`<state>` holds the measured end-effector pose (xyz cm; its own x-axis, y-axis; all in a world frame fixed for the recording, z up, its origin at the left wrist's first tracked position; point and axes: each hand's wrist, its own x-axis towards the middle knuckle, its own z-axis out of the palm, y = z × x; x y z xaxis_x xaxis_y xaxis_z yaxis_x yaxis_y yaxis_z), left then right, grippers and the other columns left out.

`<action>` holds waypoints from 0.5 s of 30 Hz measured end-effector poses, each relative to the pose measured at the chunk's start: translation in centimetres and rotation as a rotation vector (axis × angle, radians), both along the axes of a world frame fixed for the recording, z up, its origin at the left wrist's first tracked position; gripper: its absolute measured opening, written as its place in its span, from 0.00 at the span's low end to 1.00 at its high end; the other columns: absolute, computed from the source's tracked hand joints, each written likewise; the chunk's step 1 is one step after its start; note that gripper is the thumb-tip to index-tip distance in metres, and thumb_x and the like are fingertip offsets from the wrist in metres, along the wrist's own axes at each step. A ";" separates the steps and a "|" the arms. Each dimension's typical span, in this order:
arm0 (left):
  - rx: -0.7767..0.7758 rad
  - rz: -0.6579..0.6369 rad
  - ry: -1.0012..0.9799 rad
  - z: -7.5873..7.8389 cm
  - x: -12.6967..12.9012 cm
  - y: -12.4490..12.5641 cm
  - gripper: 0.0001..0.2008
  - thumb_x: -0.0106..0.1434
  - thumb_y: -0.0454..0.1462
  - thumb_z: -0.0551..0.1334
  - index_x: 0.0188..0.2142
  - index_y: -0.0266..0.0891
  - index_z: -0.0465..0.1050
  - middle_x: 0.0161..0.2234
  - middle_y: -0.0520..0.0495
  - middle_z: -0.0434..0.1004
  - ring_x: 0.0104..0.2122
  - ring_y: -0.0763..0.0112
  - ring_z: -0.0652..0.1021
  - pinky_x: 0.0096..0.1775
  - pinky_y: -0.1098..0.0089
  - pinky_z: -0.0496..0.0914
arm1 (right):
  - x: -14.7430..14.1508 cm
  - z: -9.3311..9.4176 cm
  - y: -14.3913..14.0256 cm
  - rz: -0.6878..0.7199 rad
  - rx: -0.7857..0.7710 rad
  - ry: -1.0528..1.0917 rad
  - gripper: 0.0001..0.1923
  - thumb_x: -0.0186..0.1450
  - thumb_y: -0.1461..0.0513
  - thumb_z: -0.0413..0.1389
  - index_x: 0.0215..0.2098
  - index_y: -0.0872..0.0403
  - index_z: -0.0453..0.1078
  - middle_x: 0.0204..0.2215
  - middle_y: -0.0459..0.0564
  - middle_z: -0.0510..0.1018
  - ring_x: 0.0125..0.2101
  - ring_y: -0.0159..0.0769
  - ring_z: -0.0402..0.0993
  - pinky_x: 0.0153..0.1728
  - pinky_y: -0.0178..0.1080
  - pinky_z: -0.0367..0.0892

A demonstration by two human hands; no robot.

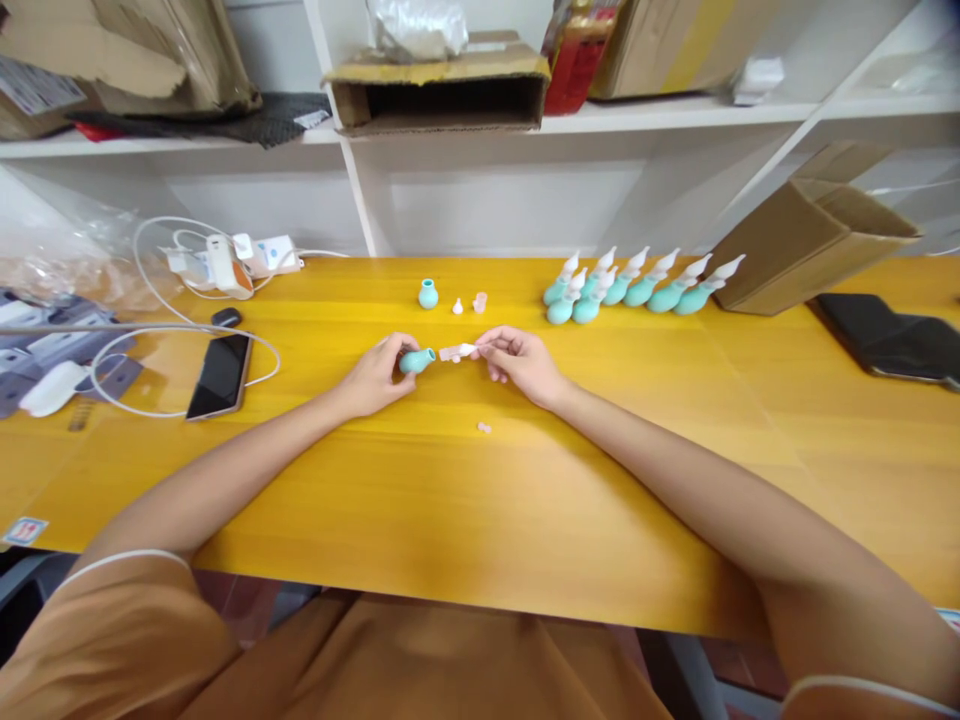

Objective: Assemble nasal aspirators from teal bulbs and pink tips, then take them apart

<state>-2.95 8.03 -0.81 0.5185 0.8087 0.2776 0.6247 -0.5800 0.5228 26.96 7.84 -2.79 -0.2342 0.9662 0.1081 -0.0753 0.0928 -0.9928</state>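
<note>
My left hand (pixel 379 376) is closed around a teal rubber bulb (pixel 417 361), its open mouth tilted to the right. Pinched in my right hand (pixel 523 364) is a pale nozzle tip (pixel 465 350) with a clear pinkish collar at its left end, pointing at the bulb's mouth with a small gap between them. Behind the hands stand another teal bulb (pixel 428 294), a small white tip (pixel 457 306) and a clear pinkish collar (pixel 480 302). A tiny pinkish piece (pixel 484 428) lies on the table in front of them.
Several assembled teal bulb aspirators (pixel 626 285) stand at the back right, beside an open cardboard box (pixel 817 235) and a black pouch (pixel 889 340). To the left are a phone (pixel 220 375), white cables and chargers (pixel 229 265). A shelf (pixel 450 125) with boxes rises behind the table (pixel 420 500).
</note>
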 end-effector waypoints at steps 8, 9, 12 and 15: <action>0.002 -0.066 0.041 -0.1 0.2 0.0 0.19 0.66 0.44 0.67 0.54 0.45 0.71 0.50 0.43 0.80 0.48 0.56 0.82 0.53 0.53 0.78 | 0.2 -0.1 -0.1 0.018 0.010 -0.031 0.22 0.63 0.47 0.70 0.42 0.53 0.74 0.39 0.50 0.88 0.18 0.23 0.66 0.17 0.31 0.57; 0.000 -0.070 0.036 -0.1 0.2 -0.1 0.19 0.66 0.44 0.67 0.54 0.45 0.71 0.50 0.43 0.81 0.48 0.56 0.82 0.54 0.53 0.79 | 0.2 -0.1 -0.1 0.019 0.012 -0.032 0.22 0.63 0.47 0.70 0.42 0.53 0.74 0.39 0.50 0.88 0.18 0.23 0.65 0.17 0.31 0.57; -0.002 -0.070 0.023 0.1 0.3 -0.1 0.18 0.67 0.45 0.67 0.54 0.45 0.71 0.51 0.42 0.81 0.48 0.56 0.82 0.54 0.53 0.79 | 0.2 -0.1 0.0 0.022 0.016 -0.037 0.22 0.63 0.47 0.70 0.42 0.53 0.74 0.38 0.50 0.87 0.18 0.23 0.66 0.17 0.31 0.57; -0.002 -0.063 0.025 0.2 0.3 -0.2 0.18 0.67 0.45 0.67 0.54 0.44 0.72 0.50 0.43 0.81 0.47 0.57 0.82 0.53 0.54 0.79 | 0.3 -0.1 0.0 0.035 0.025 -0.056 0.22 0.64 0.46 0.70 0.43 0.53 0.74 0.38 0.50 0.87 0.19 0.24 0.68 0.18 0.31 0.59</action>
<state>-2.62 7.84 -0.59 0.5756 0.7745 0.2622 0.5998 -0.6179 0.5085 27.24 7.80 -2.93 -0.2737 0.9546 0.1177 -0.0236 0.1157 -0.9930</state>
